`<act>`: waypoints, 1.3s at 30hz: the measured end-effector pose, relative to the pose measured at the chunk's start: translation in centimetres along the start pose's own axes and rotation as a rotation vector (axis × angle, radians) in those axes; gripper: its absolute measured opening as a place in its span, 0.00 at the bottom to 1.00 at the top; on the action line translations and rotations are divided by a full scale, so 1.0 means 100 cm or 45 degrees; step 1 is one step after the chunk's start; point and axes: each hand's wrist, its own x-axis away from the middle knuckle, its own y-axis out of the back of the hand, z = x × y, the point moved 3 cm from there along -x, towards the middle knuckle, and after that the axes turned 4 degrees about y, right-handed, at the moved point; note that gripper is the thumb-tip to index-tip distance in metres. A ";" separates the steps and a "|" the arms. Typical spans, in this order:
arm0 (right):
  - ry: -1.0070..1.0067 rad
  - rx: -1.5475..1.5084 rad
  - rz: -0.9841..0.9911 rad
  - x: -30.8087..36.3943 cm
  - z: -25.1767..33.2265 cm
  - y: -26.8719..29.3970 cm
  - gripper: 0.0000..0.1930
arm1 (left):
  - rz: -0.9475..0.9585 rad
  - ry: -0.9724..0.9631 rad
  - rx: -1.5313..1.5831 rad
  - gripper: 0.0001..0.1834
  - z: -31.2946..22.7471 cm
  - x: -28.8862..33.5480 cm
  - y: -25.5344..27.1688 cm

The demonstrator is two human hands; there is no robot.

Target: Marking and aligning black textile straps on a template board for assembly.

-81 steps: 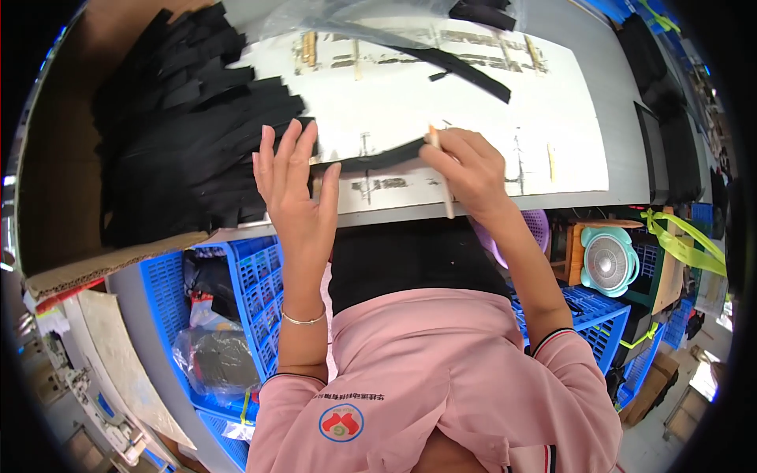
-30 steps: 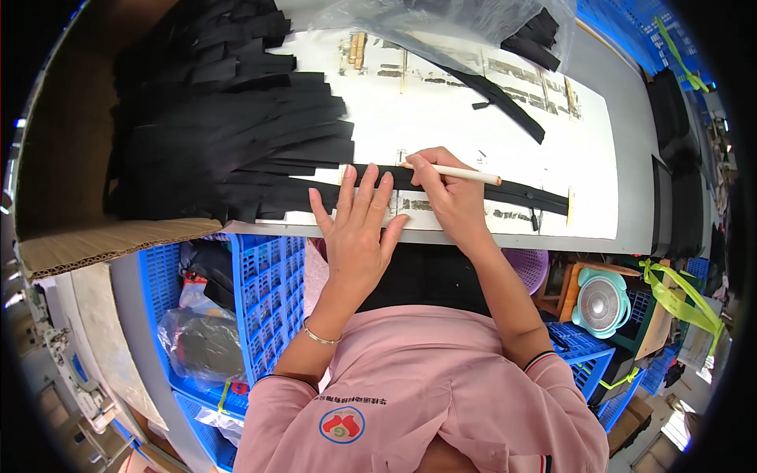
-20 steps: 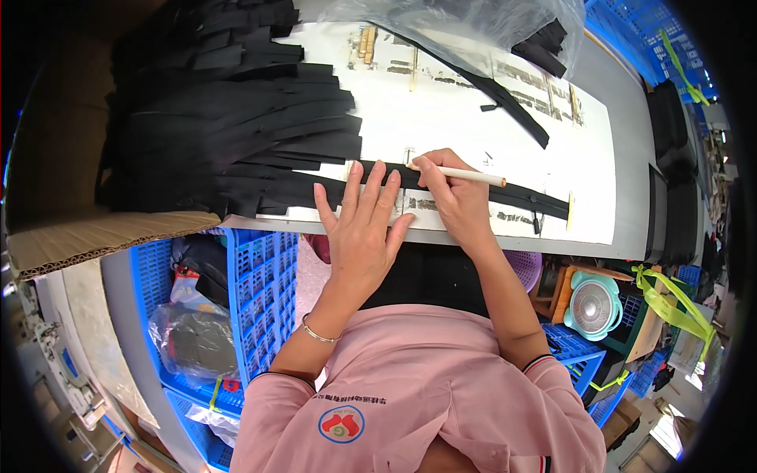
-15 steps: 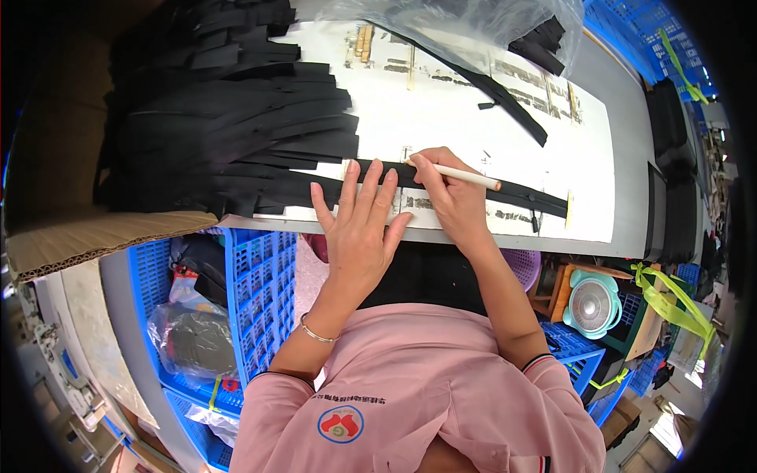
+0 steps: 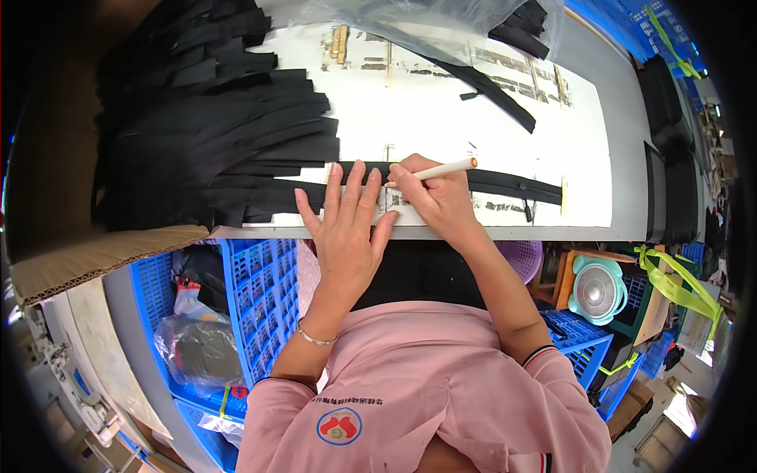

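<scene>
A black zipper [image 5: 516,187] lies lengthwise along the near edge of a white marked board [image 5: 568,142]; its pull hangs down near the right end. My left hand [image 5: 345,244] rests flat with fingers spread, the fingertips pressing the zipper. Just to its right, my right hand [image 5: 441,201] grips a white pencil [image 5: 448,169]. The pencil's point is at the zipper's lower edge, close to dark guide lines on the board. Farther back, another black zipper [image 5: 505,102] lies slanted on the board, partly under clear plastic.
A large pile of black zippers [image 5: 213,134] covers the left, beside a cardboard box flap [image 5: 102,264]. Clear plastic film [image 5: 410,20] lies at the far edge. Blue crates [image 5: 264,299] stand below on the left, and a turquoise fan [image 5: 597,290] stands at the lower right.
The pencil point has moved from the zipper's upper edge to its lower edge, and the pencil's back end tilts up more. My left hand stays flat on the zipper. The view has shifted slightly.
</scene>
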 end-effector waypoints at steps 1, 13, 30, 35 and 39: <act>-0.014 -0.016 -0.009 -0.001 0.002 0.000 0.13 | 0.000 0.006 -0.004 0.31 0.000 0.000 0.000; -0.184 -0.167 -0.142 0.015 0.010 0.036 0.12 | 0.054 -0.007 -0.056 0.32 0.000 0.001 0.002; -0.289 0.083 -0.413 0.034 -0.012 0.090 0.14 | 0.041 -0.211 0.502 0.22 -0.074 -0.027 -0.026; -0.244 0.074 -0.413 0.035 -0.019 0.089 0.14 | -0.087 -0.184 0.450 0.11 -0.082 -0.042 -0.042; -0.246 0.084 -0.414 0.036 -0.016 0.092 0.12 | -0.128 -0.172 0.437 0.08 -0.082 -0.043 -0.044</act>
